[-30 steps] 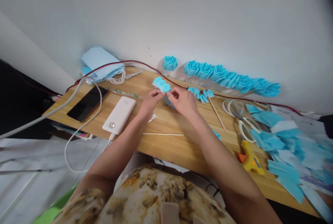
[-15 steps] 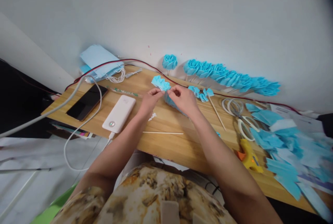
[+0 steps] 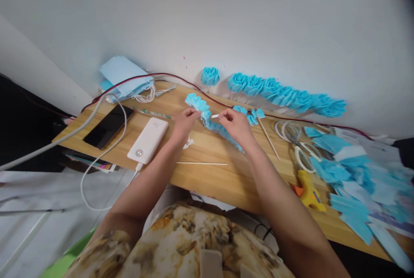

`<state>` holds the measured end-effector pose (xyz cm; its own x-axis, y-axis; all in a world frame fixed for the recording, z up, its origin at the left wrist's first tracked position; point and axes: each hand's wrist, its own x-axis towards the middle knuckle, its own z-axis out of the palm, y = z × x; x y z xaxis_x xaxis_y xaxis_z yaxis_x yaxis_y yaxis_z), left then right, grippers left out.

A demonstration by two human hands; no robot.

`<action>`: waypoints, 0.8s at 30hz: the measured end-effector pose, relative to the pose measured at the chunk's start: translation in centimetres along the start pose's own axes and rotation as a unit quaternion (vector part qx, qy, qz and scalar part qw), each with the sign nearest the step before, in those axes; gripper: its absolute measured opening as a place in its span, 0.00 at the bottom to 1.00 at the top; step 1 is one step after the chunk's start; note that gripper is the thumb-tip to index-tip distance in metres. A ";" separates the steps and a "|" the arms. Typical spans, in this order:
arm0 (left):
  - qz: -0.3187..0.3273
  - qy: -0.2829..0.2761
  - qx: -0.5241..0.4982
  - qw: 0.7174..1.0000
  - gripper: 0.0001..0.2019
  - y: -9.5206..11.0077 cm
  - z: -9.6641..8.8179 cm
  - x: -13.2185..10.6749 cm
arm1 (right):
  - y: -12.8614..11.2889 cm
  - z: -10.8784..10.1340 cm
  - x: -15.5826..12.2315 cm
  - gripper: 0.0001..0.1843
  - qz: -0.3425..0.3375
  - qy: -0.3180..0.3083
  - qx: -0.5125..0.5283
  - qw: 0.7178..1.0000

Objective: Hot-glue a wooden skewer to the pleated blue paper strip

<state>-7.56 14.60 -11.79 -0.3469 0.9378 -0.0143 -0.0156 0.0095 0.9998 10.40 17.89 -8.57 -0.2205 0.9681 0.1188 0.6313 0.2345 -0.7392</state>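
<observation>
The pleated blue fabric strip (image 3: 204, 109), a tight bunch between the fingertips a second ago, is now drawn out into a long ruffled band. It runs from the far centre of the wooden worktop (image 3: 207, 183) down to the right, under the right wrist. The left hand (image 3: 185, 122) is closed in a pinch on the strip's far end. The right hand (image 3: 235, 123) has moved away to the right and pinches a small white piece (image 3: 214, 116) just beside the band. Whether that piece is joined to the strip I cannot tell. As I judge it, the work has gone from gathering the pleats to spreading them along their length.

Counted:
- one strip in hand
- two thin wooden skewers, one bare (image 3: 202, 163) near the front edge and one (image 3: 270, 140) to the right with blue petals at its tip
- one white power bank (image 3: 148, 140)
- one black phone (image 3: 108, 127)
- one yellow glue gun (image 3: 307, 191)

Against the wall stands one blue fabric rosette (image 3: 210, 76) alone. A row of rosettes (image 3: 284, 96) lies to its right, too crowded to count.
</observation>
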 end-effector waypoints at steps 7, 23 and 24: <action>0.039 0.040 0.196 0.979 0.16 0.1 -1.3 2.0 | 1.2 -3.7 -3.1 0.09 0.017 0.057 -0.006 0.998; 0.118 -0.212 0.131 0.961 0.06 4.6 2.1 -4.5 | -0.6 -4.9 -6.7 0.09 -0.034 0.020 0.013 0.999; 0.099 -0.223 0.111 0.963 0.06 4.3 2.3 -5.0 | -0.7 -4.9 -7.1 0.09 -0.036 0.015 0.007 0.999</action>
<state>-3.77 10.79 -7.37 0.1158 0.9843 0.1330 0.2282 -0.1567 0.9609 15.11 11.26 -5.63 -0.2422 0.9509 0.1928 0.6037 0.3033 -0.7373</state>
